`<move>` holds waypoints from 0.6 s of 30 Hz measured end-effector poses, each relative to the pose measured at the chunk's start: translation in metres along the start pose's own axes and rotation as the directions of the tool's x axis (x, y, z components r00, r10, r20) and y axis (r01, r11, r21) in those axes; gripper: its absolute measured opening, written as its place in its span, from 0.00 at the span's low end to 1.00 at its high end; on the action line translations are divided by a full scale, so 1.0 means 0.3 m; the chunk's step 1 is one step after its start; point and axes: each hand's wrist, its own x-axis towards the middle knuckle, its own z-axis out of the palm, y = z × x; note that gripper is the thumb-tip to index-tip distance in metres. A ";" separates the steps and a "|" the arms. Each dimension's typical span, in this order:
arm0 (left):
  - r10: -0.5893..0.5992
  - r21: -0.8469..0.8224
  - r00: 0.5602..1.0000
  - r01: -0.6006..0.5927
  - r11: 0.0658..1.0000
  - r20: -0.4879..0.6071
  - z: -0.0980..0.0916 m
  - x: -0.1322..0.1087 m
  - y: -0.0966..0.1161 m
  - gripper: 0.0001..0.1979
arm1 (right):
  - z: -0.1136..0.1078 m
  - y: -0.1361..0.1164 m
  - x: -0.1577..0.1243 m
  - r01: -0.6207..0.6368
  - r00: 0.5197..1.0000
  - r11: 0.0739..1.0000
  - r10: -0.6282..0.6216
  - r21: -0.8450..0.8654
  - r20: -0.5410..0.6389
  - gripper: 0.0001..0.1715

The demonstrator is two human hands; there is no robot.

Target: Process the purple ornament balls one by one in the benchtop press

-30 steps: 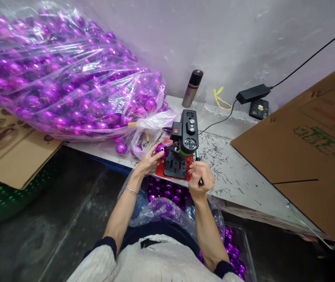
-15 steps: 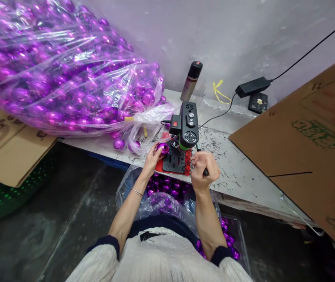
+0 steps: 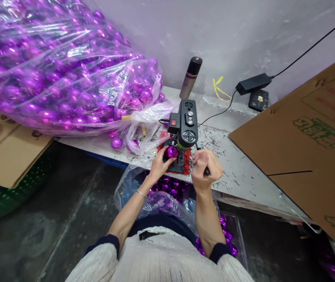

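Note:
A shiny purple bauble (image 3: 172, 152) is pinched between the thumb and fingers of my left hand (image 3: 159, 164), over the black base plate of a small bench drill press (image 3: 188, 119). The bauble sits just below and left of the machine's head, and whether it touches the tool is hidden. My right hand (image 3: 205, 166) is wrapped round the black-gripped lever (image 3: 206, 171) on the machine's right side. Red material (image 3: 187, 158) lies under the base plate.
A huge clear bag of purple baubles (image 3: 67, 78) fills the left. Behind the machine stands a spray can (image 3: 191, 77); a power adapter (image 3: 254, 84) is near the wall. A cardboard box (image 3: 311, 156) leans at right. An open bag of baubles (image 3: 167, 199) hangs at the table edge.
My left hand has moved right with the bauble, from the machine's left side to over the base plate. My right hand stays on the lever, slightly shifted to the right.

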 end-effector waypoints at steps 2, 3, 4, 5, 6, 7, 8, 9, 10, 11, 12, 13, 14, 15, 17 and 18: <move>0.098 0.085 0.995 -0.100 0.991 0.024 0.006 -0.007 -0.012 0.35 | -0.002 0.004 -0.007 0.009 1.000 1.000 -0.009 -0.008 0.004 0.18; 0.140 0.119 0.989 -0.143 0.982 0.036 0.010 -0.009 -0.017 0.36 | -0.003 0.006 -0.010 0.015 1.000 1.000 -0.015 -0.011 0.006 0.18; 0.173 0.149 0.984 -0.177 0.973 0.042 0.015 -0.012 -0.022 0.37 | -0.004 0.008 -0.013 0.021 1.000 1.000 -0.021 -0.017 0.009 0.18; 0.196 0.172 0.980 -0.201 0.964 0.044 0.020 -0.014 -0.025 0.36 | -0.005 0.010 -0.014 0.026 1.000 0.999 -0.025 -0.025 0.013 0.17; 0.211 0.188 0.977 -0.215 0.958 0.044 0.026 -0.016 -0.028 0.36 | -0.007 0.011 -0.016 0.030 0.999 0.999 -0.029 -0.034 0.020 0.18; 0.217 0.197 0.975 -0.222 0.955 0.042 0.030 -0.018 -0.029 0.35 | -0.009 0.011 -0.016 0.034 0.999 0.999 -0.033 -0.042 0.026 0.18; 0.220 0.202 0.975 -0.224 0.953 0.043 0.034 -0.019 -0.030 0.34 | -0.011 0.010 -0.017 0.038 0.999 0.998 -0.037 -0.046 0.030 0.18; 0.222 0.205 0.974 -0.226 0.952 0.044 0.038 -0.019 -0.030 0.34 | -0.013 0.010 -0.019 0.043 0.999 0.998 -0.041 -0.045 0.036 0.18; 0.222 0.209 0.974 -0.227 0.951 0.045 0.040 -0.019 -0.030 0.34 | -0.014 0.010 -0.023 0.047 0.998 0.998 -0.045 -0.037 0.038 0.18; 0.223 0.212 0.974 -0.228 0.950 0.045 0.041 -0.018 -0.030 0.34 | -0.014 0.010 -0.030 0.047 0.998 0.999 -0.046 -0.024 0.038 0.17; 0.224 0.215 0.974 -0.228 0.950 0.042 0.043 -0.017 -0.031 0.34 | -0.013 0.012 -0.040 0.044 0.998 0.999 -0.044 -0.010 0.035 0.17; 0.225 0.217 0.974 -0.228 0.949 0.040 0.043 -0.016 -0.031 0.34 | -0.010 0.015 -0.055 0.038 0.999 0.999 -0.038 0.002 0.030 0.16; 0.225 0.218 0.974 -0.227 0.949 0.037 0.044 -0.014 -0.032 0.34 | -0.006 0.021 -0.073 0.030 0.999 0.999 -0.031 0.010 0.023 0.15; 0.224 0.219 0.974 -0.226 0.949 0.036 0.045 -0.013 -0.033 0.34 | 0.000 0.029 -0.095 0.023 1.000 1.000 -0.024 0.015 0.015 0.15; 0.222 0.223 0.974 -0.224 0.949 0.033 0.047 -0.011 -0.033 0.34 | 0.014 0.051 -0.142 0.027 1.000 0.999 -0.027 0.020 0.001 0.16; 0.222 0.226 0.975 -0.223 0.948 0.032 0.048 -0.010 -0.032 0.33 | 0.022 0.064 -0.164 0.036 0.999 0.999 -0.036 0.024 -0.007 0.16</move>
